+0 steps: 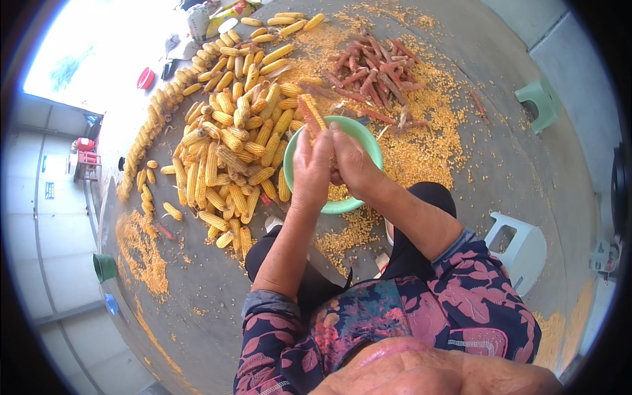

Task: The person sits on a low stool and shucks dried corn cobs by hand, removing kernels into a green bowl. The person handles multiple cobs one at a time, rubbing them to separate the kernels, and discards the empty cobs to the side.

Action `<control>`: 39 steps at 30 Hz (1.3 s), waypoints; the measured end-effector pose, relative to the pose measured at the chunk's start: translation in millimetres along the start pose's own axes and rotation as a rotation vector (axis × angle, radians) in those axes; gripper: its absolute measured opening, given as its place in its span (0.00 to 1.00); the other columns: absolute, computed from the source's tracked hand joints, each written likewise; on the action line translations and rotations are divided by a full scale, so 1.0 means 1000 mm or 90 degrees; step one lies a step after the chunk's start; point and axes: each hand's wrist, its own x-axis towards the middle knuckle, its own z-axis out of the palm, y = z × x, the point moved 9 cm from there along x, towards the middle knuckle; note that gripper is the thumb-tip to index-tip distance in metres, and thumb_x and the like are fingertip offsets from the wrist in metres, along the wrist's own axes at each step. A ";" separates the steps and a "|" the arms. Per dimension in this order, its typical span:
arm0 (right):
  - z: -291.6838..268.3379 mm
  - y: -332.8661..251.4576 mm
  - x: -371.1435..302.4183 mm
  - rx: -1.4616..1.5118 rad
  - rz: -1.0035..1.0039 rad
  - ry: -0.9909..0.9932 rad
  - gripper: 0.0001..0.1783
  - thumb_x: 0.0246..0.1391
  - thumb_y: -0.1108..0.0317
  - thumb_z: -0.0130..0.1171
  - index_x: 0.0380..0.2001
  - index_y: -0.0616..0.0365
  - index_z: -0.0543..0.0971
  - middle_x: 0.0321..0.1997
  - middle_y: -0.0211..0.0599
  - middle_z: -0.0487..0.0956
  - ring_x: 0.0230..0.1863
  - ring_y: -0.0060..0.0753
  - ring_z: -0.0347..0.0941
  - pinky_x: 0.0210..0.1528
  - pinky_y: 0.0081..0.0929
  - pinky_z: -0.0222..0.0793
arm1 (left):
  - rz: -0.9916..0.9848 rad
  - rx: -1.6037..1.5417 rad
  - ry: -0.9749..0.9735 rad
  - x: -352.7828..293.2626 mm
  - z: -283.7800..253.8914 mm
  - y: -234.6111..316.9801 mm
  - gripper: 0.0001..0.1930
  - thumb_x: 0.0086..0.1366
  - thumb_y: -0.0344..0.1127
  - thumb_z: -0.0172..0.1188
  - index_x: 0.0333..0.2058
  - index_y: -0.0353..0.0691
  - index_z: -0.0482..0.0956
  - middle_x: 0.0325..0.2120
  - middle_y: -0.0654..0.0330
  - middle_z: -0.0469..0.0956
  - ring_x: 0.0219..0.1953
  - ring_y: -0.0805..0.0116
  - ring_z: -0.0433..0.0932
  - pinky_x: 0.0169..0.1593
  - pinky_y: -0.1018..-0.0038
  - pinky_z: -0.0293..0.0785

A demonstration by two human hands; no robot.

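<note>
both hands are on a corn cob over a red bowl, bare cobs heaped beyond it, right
The head view shows the bowl is green, not red; the left hand and right hand are on the corn cob over it, bare cobs beyond.

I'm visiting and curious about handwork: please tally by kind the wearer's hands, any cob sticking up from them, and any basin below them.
Hands: 2 (left hand, right hand)
Partly stripped cob: 1
Light green basin: 1
Total: 4
</note>
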 end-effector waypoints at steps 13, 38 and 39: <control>-0.004 0.008 0.004 0.111 0.065 -0.066 0.20 0.73 0.47 0.36 0.38 0.48 0.72 0.21 0.25 0.67 0.14 0.18 0.57 0.16 0.21 0.50 | 0.077 0.182 -0.026 0.000 -0.003 0.007 0.22 0.79 0.38 0.43 0.65 0.33 0.63 0.29 0.65 0.75 0.22 0.81 0.73 0.25 0.82 0.72; -0.013 0.002 0.019 -0.109 -0.023 0.037 0.26 0.75 0.48 0.40 0.51 0.61 0.76 0.45 0.39 0.80 0.42 0.28 0.79 0.43 0.29 0.79 | -0.205 -0.242 -0.082 -0.012 -0.006 -0.027 0.19 0.77 0.44 0.47 0.55 0.35 0.71 0.45 0.51 0.80 0.43 0.61 0.83 0.49 0.63 0.83; -0.011 0.000 0.022 -0.087 -0.040 0.015 0.26 0.75 0.48 0.39 0.50 0.61 0.76 0.44 0.40 0.80 0.42 0.29 0.79 0.44 0.29 0.79 | -0.190 -0.242 -0.068 -0.012 -0.007 -0.024 0.19 0.77 0.44 0.48 0.55 0.35 0.70 0.45 0.51 0.79 0.43 0.61 0.83 0.49 0.64 0.83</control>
